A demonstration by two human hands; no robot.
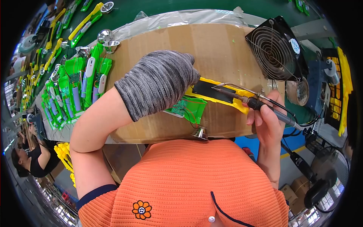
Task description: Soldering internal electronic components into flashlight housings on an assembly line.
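My left hand, in a grey and black striped knit glove, is closed over the near-left end of a yellow plastic casing; its fingertips are mostly hidden. Set into that casing is a flat black panel. My bare right hand grips a soldering iron with a thin metal feed tube along it. The iron's tip reaches over the black panel; whether it touches cannot be told. Partly under my left hand lies a green casing half with circuit board and wires, beside a silver reflector cup.
Cardboard covers the worktop. A black fan with a wire guard stands at the far right, near a round tin. Many green casings with batteries crowd the left. Another person is at the far left.
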